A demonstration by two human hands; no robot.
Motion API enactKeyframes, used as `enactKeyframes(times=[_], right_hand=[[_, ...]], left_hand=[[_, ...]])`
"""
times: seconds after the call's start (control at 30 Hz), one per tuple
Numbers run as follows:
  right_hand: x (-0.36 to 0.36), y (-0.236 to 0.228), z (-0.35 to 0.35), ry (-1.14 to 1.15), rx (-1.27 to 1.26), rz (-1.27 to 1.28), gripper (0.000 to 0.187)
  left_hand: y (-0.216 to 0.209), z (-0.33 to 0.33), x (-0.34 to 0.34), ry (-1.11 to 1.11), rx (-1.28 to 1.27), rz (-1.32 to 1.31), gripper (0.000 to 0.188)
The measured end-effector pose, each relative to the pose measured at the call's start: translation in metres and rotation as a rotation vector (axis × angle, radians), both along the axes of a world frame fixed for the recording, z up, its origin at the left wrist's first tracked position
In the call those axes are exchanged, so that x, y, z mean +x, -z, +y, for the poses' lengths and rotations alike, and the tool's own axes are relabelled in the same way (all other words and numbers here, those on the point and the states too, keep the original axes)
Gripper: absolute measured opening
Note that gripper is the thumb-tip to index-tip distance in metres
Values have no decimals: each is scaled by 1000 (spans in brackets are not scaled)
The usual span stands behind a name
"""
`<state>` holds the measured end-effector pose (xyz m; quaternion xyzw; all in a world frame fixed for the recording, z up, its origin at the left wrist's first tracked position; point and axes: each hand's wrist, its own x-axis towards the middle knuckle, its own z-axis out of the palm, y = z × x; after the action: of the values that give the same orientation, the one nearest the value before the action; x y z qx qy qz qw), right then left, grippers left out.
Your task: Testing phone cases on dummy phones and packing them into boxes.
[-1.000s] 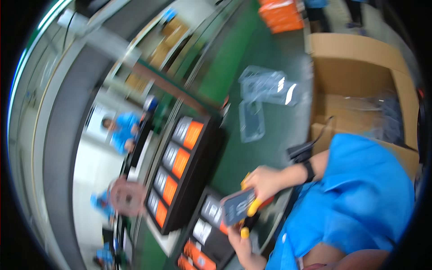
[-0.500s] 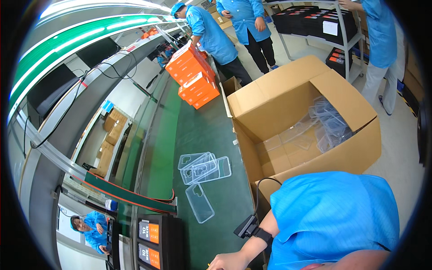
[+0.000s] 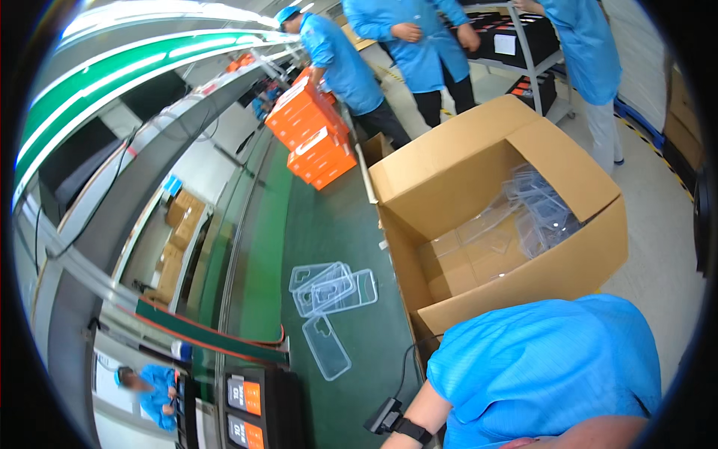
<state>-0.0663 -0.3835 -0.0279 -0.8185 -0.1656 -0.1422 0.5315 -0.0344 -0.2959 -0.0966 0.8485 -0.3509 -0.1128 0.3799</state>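
Neither of my hands shows; my right forearm, in a blue sleeve, reaches down to the lower edge. A black device on a wristband sits at the wrist, and the hand is cut off below it. Ahead on the green belt lies a loose overlapping group of clear phone cases. One more clear phone case lies just nearer, with its camera cutout at the far end. To the right stands an open cardboard box with a heap of clear cases inside. My left hand is out of view.
A black tray with orange-and-grey packages stands at the lower left. Orange boxes are stacked farther along the belt. Several people in blue coats stand beyond, near a rack; another person is across the line.
My right hand has dropped out of view below the lower edge. The whole view has shifted slightly. The clear cases lie as before, and people in the background have moved a little.
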Motion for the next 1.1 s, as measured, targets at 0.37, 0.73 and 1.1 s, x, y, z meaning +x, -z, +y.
enactKeyframes(times=[0.37,0.73,1.1], right_hand=[[-12,22,-105,273,-60,90,34],[-35,27,-188,671,-172,-46,22],[-28,39,-201,735,-321,-41,20]], left_hand=[[-4,204,-3,-517,54,20,31],[-26,193,-10,-856,-232,475,35],[-44,201,4,-688,426,384,46]])
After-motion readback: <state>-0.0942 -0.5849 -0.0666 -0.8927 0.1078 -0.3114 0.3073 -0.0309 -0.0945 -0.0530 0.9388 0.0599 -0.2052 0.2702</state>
